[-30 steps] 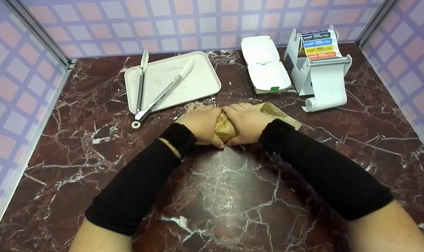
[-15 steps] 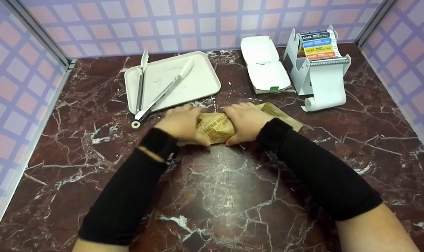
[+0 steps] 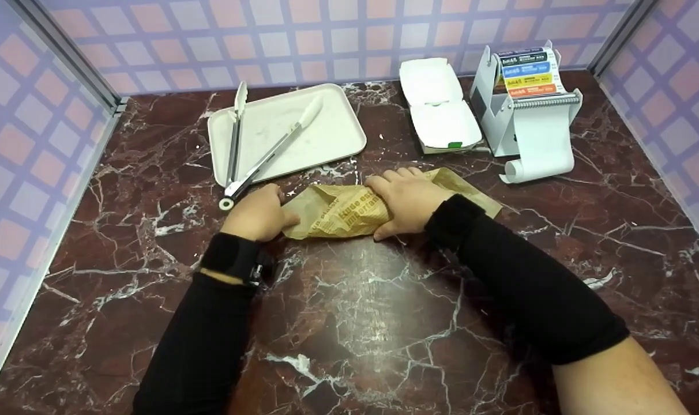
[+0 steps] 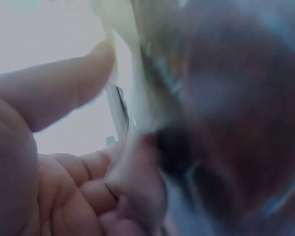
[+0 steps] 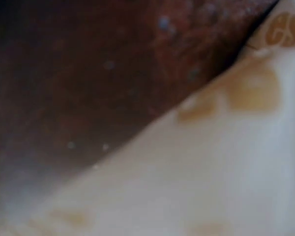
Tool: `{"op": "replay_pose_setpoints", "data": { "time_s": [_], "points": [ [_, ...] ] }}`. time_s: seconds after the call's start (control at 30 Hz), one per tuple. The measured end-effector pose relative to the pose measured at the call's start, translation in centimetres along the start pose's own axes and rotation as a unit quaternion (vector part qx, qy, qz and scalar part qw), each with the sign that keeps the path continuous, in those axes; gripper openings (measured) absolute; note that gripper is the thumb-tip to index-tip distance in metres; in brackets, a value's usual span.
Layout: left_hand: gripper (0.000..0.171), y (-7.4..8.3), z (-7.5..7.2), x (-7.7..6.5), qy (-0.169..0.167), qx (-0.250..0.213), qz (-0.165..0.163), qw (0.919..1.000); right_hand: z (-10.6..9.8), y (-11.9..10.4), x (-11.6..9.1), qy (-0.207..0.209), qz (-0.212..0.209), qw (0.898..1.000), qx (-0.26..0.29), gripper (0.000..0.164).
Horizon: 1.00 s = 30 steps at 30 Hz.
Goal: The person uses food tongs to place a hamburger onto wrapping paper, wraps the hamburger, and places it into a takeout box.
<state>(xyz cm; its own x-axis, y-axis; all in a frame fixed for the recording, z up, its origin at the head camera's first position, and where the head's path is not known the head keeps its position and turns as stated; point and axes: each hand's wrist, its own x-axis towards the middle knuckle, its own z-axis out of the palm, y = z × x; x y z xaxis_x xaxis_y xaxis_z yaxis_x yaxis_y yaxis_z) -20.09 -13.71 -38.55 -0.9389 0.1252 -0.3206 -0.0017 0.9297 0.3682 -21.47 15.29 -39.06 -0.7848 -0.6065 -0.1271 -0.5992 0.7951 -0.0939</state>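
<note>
A bundle of brown printed wrapping paper [image 3: 349,212] lies on the dark marbled table in the head view, its right end flattened out behind my right hand. My right hand [image 3: 408,200] grips the bundle's right half, thumb at the near side and fingers over the far side. My left hand [image 3: 258,213] is at the loose left end, its thumb against the paper. In the left wrist view the thumb and curled fingers [image 4: 96,194] of that hand meet at the paper's edge. The right wrist view shows only paper [image 5: 201,162] and table. What the paper wraps is hidden.
A white tray [image 3: 326,138] stands behind the left hand, with open metal tongs [image 3: 269,157] lying across it, their hinge end near that hand. At the back right are an open white clamshell box [image 3: 444,124] and a label dispenser [image 3: 528,115]. Patterned walls enclose the table.
My left hand has slid left along the bundle, from beside the right hand to the paper's left end, uncovering the printed middle. My right hand has stayed about where it was.
</note>
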Motion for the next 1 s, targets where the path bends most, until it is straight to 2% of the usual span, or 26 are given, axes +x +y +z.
{"op": "replay_pose_setpoints", "data": {
  "time_s": [0.07,0.13,0.27,0.37,0.43,0.53,0.63,0.7,0.8,0.87,0.93,1.0],
  "points": [
    [0.027,-0.3,0.0,0.2,-0.001,-0.022,0.011,0.9997,0.1,0.0,0.0,0.003,-0.001,1.0,0.001,0.109],
    [0.024,-0.7,-0.1,0.2,-0.001,-0.037,0.027,0.999,0.1,0.0,-0.1,0.005,0.0,1.0,0.003,0.109],
    [0.022,-1.1,-0.3,0.1,-0.003,-0.09,0.038,0.9952,0.1,0.0,-0.2,0.007,-0.002,1.0,0.004,0.107],
    [0.018,-0.9,-0.4,0.0,-0.006,-0.15,0.031,0.9881,0.2,0.0,-0.2,0.007,-0.003,1.0,0.002,0.107],
    [0.016,-0.6,-0.4,-0.1,-0.011,-0.207,0.021,0.9781,0.2,0.0,-0.2,0.008,-0.004,1.0,0.002,0.108],
    [0.015,-0.1,-0.4,-0.1,-0.018,-0.3,0.01,0.9537,0.2,-0.1,-0.1,0.008,-0.003,1.0,0.003,0.108],
    [0.014,0.4,-0.4,-0.2,-0.013,-0.381,0.01,0.9243,0.2,-0.2,0.0,0.006,0.001,1.0,0.004,0.109],
    [0.012,0.7,-0.3,-0.2,0.0,-0.426,0.009,0.9048,0.2,-0.4,0.2,0.007,0.004,1.0,0.004,0.108],
    [0.01,1.0,-0.3,-0.2,0.038,-0.464,0.006,0.885,0.1,-0.7,0.6,0.012,0.005,1.0,0.002,0.108],
    [0.01,1.3,-0.3,-0.2,0.048,-0.505,0.004,0.8617,0.1,-0.8,0.8,0.014,0.003,1.0,0.001,0.108],
    [0.009,1.5,-0.3,-0.4,0.04,-0.545,0.01,0.8371,0.1,-0.9,1.0,0.015,0.003,1.0,-0.002,0.108],
    [0.005,1.6,-0.4,-0.5,0.017,-0.592,0.017,0.8056,0.1,-1.0,1.0,0.015,0.003,1.0,-0.004,0.109]
  ]
}}
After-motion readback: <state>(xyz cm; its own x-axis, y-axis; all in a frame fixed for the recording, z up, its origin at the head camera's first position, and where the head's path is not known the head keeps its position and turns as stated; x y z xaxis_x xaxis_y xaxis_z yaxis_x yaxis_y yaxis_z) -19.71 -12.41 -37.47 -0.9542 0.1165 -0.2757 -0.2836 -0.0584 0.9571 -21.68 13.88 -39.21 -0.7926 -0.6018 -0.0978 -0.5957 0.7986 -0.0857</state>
